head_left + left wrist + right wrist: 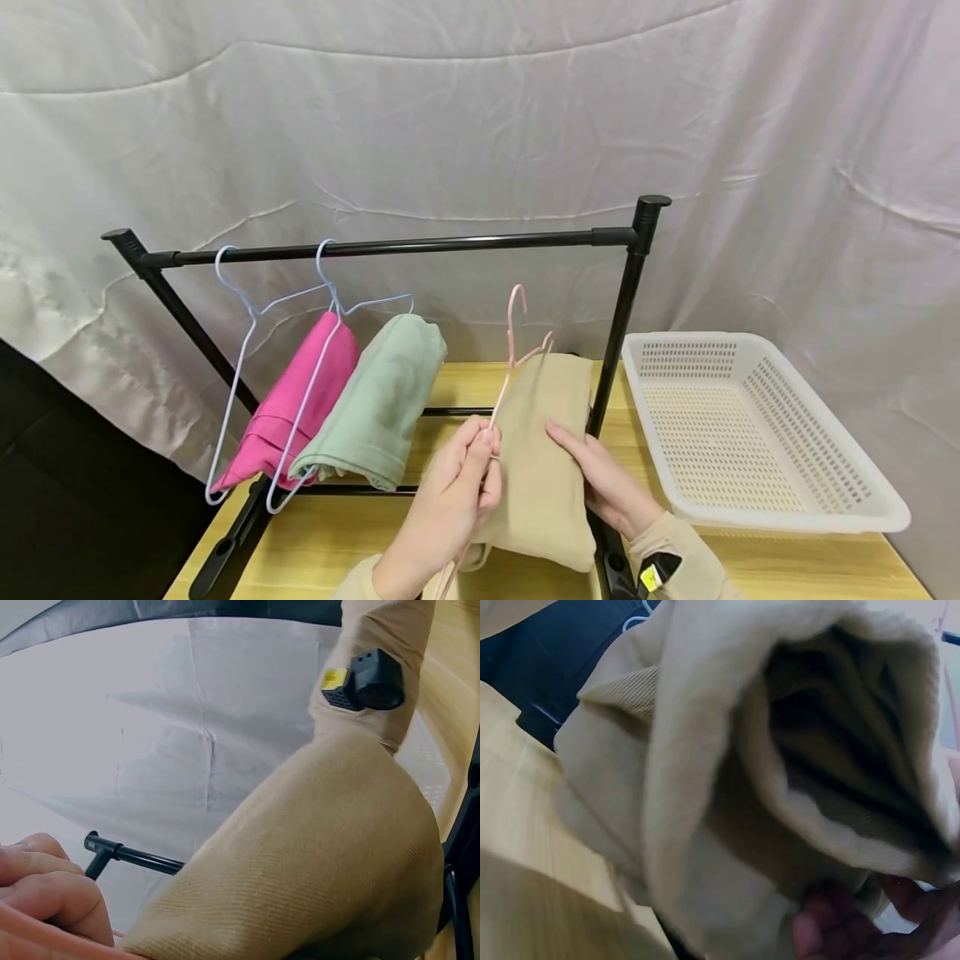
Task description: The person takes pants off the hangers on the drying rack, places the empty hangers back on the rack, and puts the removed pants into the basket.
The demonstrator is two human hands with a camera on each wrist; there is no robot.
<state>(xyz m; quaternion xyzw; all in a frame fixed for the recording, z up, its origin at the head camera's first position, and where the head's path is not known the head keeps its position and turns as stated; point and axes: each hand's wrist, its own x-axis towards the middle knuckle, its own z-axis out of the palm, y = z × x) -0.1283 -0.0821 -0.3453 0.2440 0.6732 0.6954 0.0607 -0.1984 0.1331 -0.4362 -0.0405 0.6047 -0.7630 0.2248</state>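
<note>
In the head view my left hand point(453, 492) grips one side of a pink hanger point(511, 333), thumb on top, its hook pointing up. A folded beige cloth point(540, 467) hangs over the hanger's lower part, which it mostly hides. My right hand point(609, 482) holds the cloth's right edge, thumb on the front and the other fingers behind. In the left wrist view the curled left fingers point(64, 896) lie beside the pink hanger point(45, 934). The right wrist view shows the open fold of the beige cloth point(690, 765) above the right fingers point(840, 922).
A black rack point(465, 244) stands on the wooden table point(780, 567). From its bar hang two light-blue hangers point(240, 367), bearing a bright pink cloth point(300, 400) and a mint green cloth point(390, 392). A white perforated basket point(795, 518) sits at the right.
</note>
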